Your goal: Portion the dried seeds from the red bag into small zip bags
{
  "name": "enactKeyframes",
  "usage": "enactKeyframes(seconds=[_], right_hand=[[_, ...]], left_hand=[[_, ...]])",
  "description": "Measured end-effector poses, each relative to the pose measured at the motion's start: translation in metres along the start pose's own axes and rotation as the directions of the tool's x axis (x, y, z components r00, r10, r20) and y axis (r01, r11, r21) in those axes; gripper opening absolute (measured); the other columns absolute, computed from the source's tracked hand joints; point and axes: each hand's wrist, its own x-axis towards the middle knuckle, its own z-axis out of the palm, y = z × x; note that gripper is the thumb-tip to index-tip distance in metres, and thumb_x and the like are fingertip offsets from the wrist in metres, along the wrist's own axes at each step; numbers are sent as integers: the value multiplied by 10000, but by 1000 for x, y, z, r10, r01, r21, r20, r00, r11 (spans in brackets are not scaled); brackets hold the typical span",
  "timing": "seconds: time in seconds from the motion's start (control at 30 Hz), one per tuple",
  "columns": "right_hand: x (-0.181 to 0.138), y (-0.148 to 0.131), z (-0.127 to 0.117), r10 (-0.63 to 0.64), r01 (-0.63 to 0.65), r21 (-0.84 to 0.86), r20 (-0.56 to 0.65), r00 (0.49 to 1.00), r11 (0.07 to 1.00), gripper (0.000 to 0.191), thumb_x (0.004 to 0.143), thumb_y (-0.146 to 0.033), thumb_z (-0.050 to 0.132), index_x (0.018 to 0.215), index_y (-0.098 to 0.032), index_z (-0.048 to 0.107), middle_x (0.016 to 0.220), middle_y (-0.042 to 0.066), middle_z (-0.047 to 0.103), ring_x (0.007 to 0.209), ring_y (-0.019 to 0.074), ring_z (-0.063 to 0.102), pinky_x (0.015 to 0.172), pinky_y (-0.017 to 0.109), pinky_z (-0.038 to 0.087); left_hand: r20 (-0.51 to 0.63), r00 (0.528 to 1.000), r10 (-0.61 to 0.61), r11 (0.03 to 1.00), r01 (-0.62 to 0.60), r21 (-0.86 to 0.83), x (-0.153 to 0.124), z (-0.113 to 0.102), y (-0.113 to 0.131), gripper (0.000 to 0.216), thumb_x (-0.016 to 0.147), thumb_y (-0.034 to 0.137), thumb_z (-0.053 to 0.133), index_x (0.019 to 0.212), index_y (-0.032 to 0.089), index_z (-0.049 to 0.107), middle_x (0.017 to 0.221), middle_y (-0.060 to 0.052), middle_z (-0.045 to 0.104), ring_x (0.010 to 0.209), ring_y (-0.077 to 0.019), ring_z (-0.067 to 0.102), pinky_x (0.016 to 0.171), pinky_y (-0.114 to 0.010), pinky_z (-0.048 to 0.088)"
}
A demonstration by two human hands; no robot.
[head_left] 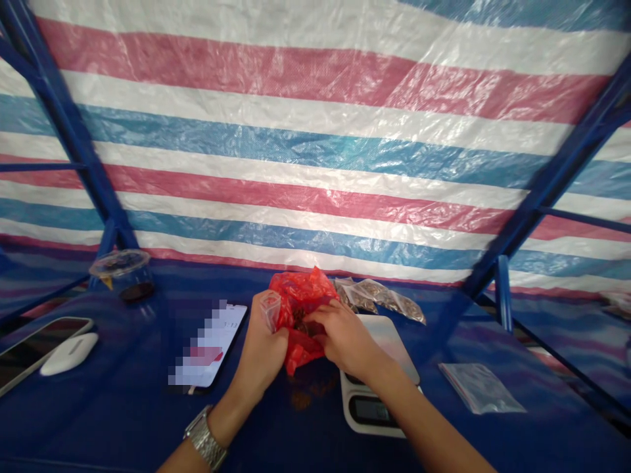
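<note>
My left hand (261, 348) is closed round a crumpled red plastic bag (300, 295) and a small clear bag (270, 307), held just above the blue table. The fingers of my right hand (345, 338) pinch into the red bag's opening, where dark brown bits show. A silver watch (206, 439) is on my left wrist. Under my right wrist sits a white digital kitchen scale (377, 401).
Several small clear packets with brown contents (382, 297) lie behind the scale. A stack of empty clear bags (480, 387) lies at the right. A phone (210, 348), a white mouse (69, 353), a tablet (29, 348) and a lidded clear cup (123, 272) are at the left.
</note>
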Motion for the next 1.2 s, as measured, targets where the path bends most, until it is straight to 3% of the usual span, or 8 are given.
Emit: enactKeyframes(seconds=[0.1, 0.33, 0.57, 0.67, 0.77, 0.9, 1.03, 1.2], right_hand=[[-5, -2, 0, 16, -16, -7, -15, 1000, 1000, 374, 801, -54, 618, 1097, -228, 764, 1058, 44, 763, 1062, 244, 605, 981, 340, 410], [-9, -8, 3, 210, -208, 35, -73, 975, 977, 230, 813, -136, 659, 997, -213, 773, 1042, 78, 774, 1038, 264, 645, 943, 353, 434], [-11, -10, 1, 127, -114, 249, -38, 991, 962, 327, 773, -57, 644, 1003, -234, 794, 1034, 32, 807, 998, 224, 712, 927, 295, 470], [-13, -8, 4, 181, -162, 314, -34, 983, 935, 258, 805, -99, 659, 982, -229, 794, 1010, 40, 810, 964, 224, 728, 896, 295, 494], [-14, -5, 6, 240, -194, 409, -64, 969, 891, 250, 845, -136, 653, 1036, -228, 785, 1005, 41, 808, 929, 218, 733, 876, 303, 515], [-14, -1, 2, 221, -125, 553, -110, 969, 824, 250, 863, -127, 619, 1039, -220, 771, 1045, 41, 797, 949, 215, 729, 920, 334, 530], [-14, -5, -11, 219, -43, 593, -229, 949, 804, 254, 856, -151, 637, 1079, -213, 743, 1131, 58, 772, 1070, 237, 699, 1025, 403, 502], [-11, -18, -21, 158, 55, 628, -278, 947, 776, 251, 907, -190, 620, 1140, -238, 699, 1176, 56, 748, 1103, 228, 687, 1033, 402, 508]], left_hand=[[11, 1000, 8, 999, -8, -42, -1, 2, 4, 550, 641, 21, 531, 1167, 182, 519, 1082, -45, 689, 1002, -215, 698, 947, -411, 586], [183, 983, 20, 987, 10, -162, -4, -5, 7, 587, 626, 45, 564, 1192, 189, 504, 1150, -42, 693, 1051, -210, 696, 957, -364, 573], [154, 987, 43, 989, -21, -145, -1, -5, -5, 584, 636, 49, 576, 1196, 202, 513, 1184, -51, 684, 1117, -231, 679, 1027, -408, 538], [119, 991, 69, 991, -54, -125, 0, -3, -11, 569, 672, 65, 597, 1213, 209, 498, 1207, -60, 672, 1150, -234, 669, 1059, -422, 518], [169, 982, 88, 991, -69, -114, 0, -4, -16, 535, 742, 118, 647, 1243, 216, 490, 1246, -71, 657, 1182, -236, 657, 1078, -427, 502], [206, 977, 54, 998, -44, -55, 0, -10, -13, 472, 840, 270, 711, 1263, 226, 507, 1250, -62, 652, 1170, -220, 652, 1082, -398, 486], [221, 975, 7, 999, 1, -37, 2, -14, -9, 333, 886, 393, 692, 1145, 210, 590, 1094, -43, 696, 1017, -209, 685, 950, -355, 534], [227, 968, 109, 988, -131, 81, 3, -13, -15, 221, 917, 383, 649, 1046, 204, 658, 1006, -47, 696, 949, -215, 676, 896, -352, 526]])
